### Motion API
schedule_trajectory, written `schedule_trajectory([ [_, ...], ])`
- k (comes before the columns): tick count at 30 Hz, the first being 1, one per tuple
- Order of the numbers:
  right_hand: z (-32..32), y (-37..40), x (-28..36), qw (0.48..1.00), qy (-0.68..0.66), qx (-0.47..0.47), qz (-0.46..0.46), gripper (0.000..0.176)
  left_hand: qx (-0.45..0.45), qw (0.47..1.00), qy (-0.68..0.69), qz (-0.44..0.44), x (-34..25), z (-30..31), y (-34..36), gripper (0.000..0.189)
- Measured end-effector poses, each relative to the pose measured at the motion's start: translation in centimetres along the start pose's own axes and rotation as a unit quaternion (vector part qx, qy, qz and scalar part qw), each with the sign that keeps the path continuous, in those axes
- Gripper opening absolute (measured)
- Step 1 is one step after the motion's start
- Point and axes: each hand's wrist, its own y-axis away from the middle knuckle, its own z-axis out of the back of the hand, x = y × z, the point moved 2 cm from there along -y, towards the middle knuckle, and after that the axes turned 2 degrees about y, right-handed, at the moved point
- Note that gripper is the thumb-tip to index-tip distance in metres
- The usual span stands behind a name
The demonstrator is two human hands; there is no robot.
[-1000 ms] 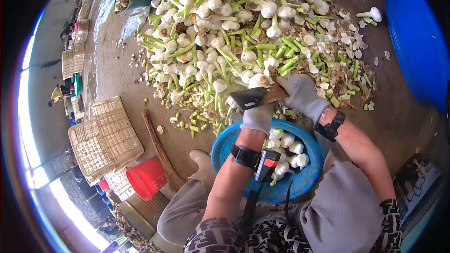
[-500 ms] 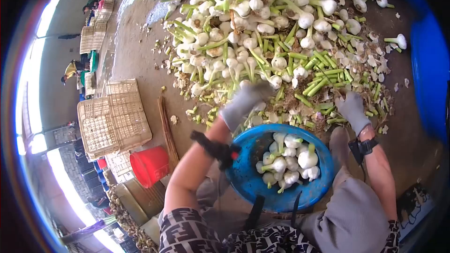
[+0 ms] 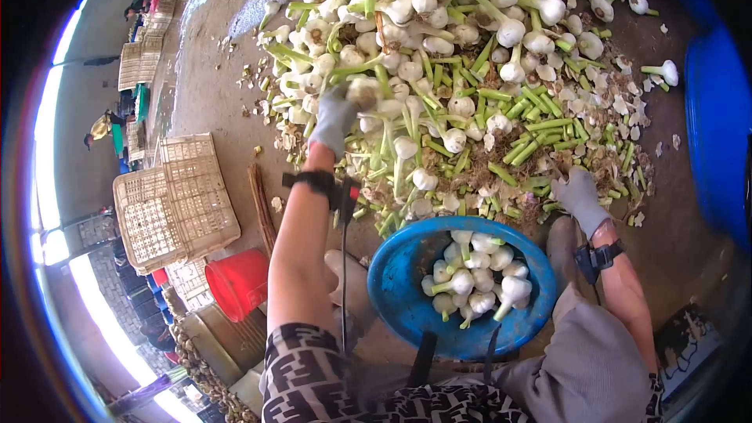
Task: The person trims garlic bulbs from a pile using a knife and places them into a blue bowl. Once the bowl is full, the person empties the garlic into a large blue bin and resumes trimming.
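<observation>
My left hand [image 3: 337, 119], in a grey glove, reaches into the left part of the garlic pile [image 3: 407, 8], its fingers closed round a garlic bulb [image 3: 363, 92]. My right hand [image 3: 578, 197], gloved too, is low over the cut stems and peelings [image 3: 540, 137] at the pile's near right edge. Its fingers are curled, and what they may hold is too small to make out. Between my legs stands a blue basin [image 3: 384, 282] with several trimmed garlic bulbs [image 3: 478, 274] in it.
Pale plastic crates [image 3: 176, 204] and a red bucket [image 3: 236, 283] stand at the left. A large blue container [image 3: 717, 133] is at the right edge. Loose bulbs [image 3: 667, 72] lie near it. People [image 3: 102, 127] are far off at the left.
My left hand has moved left and forward over the pile and taken hold of a bulb. My right hand has shifted slightly down and left. The view has shifted a little.
</observation>
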Motion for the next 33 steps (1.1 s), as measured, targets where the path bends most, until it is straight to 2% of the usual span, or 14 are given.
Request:
schedule_trajectory([
  [2, 0.4, 0.0, 0.4, 1.0, 0.014, 0.011, 0.008, 0.03, 0.014, 0.973, -0.131, -0.188, -3.9, -0.6, 5.2, 0.051],
  [3, 0.6, 0.1, 0.9, 1.0, -0.012, 0.018, 0.003, 0.029, 0.097, 0.992, 0.028, -0.079, -6.2, -0.9, 7.5, 0.056],
  [4, 0.9, 0.1, 1.8, 0.999, -0.038, 0.022, -0.002, 0.029, 0.173, 0.967, 0.187, 0.031, -8.2, -1.5, 9.5, 0.061],
  [6, 1.1, 0.0, 3.5, 0.997, -0.069, 0.022, 0.021, 0.027, 0.212, 0.965, 0.152, -0.031, -9.5, -2.4, 11.5, 0.066],
  [8, 1.2, -0.1, 5.3, 0.994, -0.08, 0.012, 0.072, 0.026, 0.149, 0.941, 0.304, 0.017, -10.2, -4.5, 13.5, 0.061],
  [9, 1.5, -0.2, 6.1, 0.991, -0.085, 0.038, 0.091, 0.026, 0.183, 0.913, 0.362, 0.041, -9.3, -5.6, 13.7, 0.058],
  [12, 1.9, 0.3, 8.2, 0.984, -0.048, -0.045, 0.164, 0.024, 0.271, 0.854, 0.438, 0.07, -8.0, -7.9, 14.0, 0.049],
  [14, 2.9, 0.6, 9.4, 0.979, -0.058, -0.002, 0.197, 0.022, 0.312, 0.872, 0.376, 0.026, -9.5, -8.4, 14.9, 0.044],
  [15, 3.5, 0.7, 9.9, 0.975, -0.063, 0.018, 0.214, 0.021, 0.252, 0.915, 0.315, 0.006, -11.7, -8.4, 15.4, 0.038],
  [18, 4.4, 1.3, 10.9, 0.956, -0.033, 0.006, 0.293, 0.018, 0.268, 0.921, 0.269, 0.092, -11.7, -8.8, 15.9, 0.044],
  [21, 5.7, 2.0, 12.1, 0.94, -0.03, 0.002, 0.339, 0.019, 0.24, 0.937, 0.228, -0.11, -12.2, -8.2, 17.8, 0.043],
  [24, 6.0, 2.3, 12.3, 0.925, -0.052, -0.006, 0.377, 0.02, 0.255, 0.924, 0.163, -0.232, -11.3, -8.1, 18.2, 0.045],
  [32, 4.6, 1.0, 10.1, 0.916, -0.143, -0.029, 0.374, 0.02, 0.294, 0.897, 0.329, 0.034, -14.7, -9.1, 18.4, 0.04],
  [33, 3.8, 0.0, 9.1, 0.96, -0.096, -0.024, 0.262, 0.021, 0.232, 0.932, 0.267, -0.075, -14.8, -9.6, 17.5, 0.038],
])
